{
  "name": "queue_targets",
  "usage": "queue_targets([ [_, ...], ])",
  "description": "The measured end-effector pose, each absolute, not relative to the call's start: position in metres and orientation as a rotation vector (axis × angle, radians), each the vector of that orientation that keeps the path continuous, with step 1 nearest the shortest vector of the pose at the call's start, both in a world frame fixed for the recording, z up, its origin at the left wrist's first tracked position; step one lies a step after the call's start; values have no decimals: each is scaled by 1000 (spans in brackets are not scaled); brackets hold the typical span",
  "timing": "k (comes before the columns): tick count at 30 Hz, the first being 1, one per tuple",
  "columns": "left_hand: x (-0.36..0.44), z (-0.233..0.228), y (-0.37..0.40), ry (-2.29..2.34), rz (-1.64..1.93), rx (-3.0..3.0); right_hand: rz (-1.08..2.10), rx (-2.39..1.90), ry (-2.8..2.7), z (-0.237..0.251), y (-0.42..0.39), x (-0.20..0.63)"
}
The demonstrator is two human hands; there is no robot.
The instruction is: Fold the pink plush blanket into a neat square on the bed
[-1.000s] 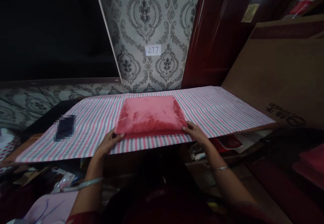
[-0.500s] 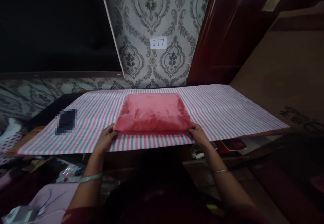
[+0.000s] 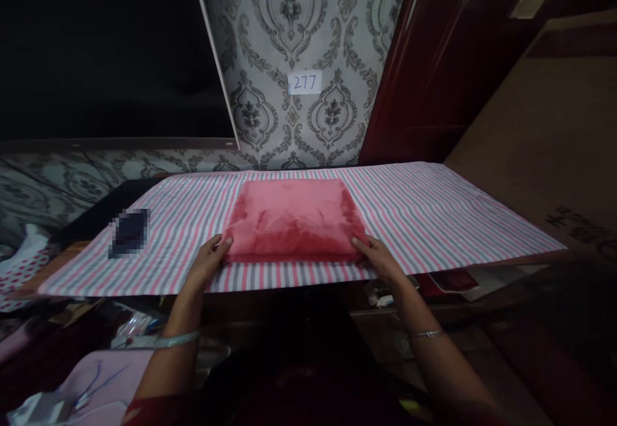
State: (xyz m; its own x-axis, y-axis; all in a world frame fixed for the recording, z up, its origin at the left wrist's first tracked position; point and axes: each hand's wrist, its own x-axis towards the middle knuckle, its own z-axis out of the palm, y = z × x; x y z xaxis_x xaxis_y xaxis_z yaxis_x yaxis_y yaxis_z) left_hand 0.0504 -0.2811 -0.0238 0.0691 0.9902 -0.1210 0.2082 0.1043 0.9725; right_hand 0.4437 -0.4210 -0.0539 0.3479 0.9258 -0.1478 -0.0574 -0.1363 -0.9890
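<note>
A folded pink plush cloth (image 3: 294, 217) lies flat as a neat rectangle on the striped cloth (image 3: 424, 211). Darker red patches show along its front and sides. My left hand (image 3: 211, 257) grips its near left corner, thumb on top and the fingers curled at the side and partly hidden. At the near right corner my right hand (image 3: 378, 256) holds on in the same way, its thumb resting on the plush surface.
A large dark screen (image 3: 106, 53) stands at the back left, and a blurred-out dark item (image 3: 129, 233) lies on the striped cloth. A cardboard box (image 3: 544, 137) borders the right side. A pink stool-like surface (image 3: 108, 374) with cables is low on the left.
Both thumbs have come up onto the top of the folded plush cloth at its near corners. The cloth stays in about the same place, while the view has shifted slightly.
</note>
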Motion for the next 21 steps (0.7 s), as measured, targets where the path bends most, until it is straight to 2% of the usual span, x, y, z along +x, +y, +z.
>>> queue_targets([
  [5,58,-33,-279,1386,1099,1336,921,-1439,-758,-62,-417,436],
  [11,42,-25,-278,1377,935,1391,956,-1497,-901,-62,-429,450],
  [13,37,-20,-276,1488,890,1486,749,-1615,-1011,-59,-433,457],
  [18,71,2,-272,1780,1040,2233,-175,-1751,-1425,-28,-416,435],
  [21,112,14,-273,1686,873,2645,-324,-1844,-1638,-9,-390,404],
])
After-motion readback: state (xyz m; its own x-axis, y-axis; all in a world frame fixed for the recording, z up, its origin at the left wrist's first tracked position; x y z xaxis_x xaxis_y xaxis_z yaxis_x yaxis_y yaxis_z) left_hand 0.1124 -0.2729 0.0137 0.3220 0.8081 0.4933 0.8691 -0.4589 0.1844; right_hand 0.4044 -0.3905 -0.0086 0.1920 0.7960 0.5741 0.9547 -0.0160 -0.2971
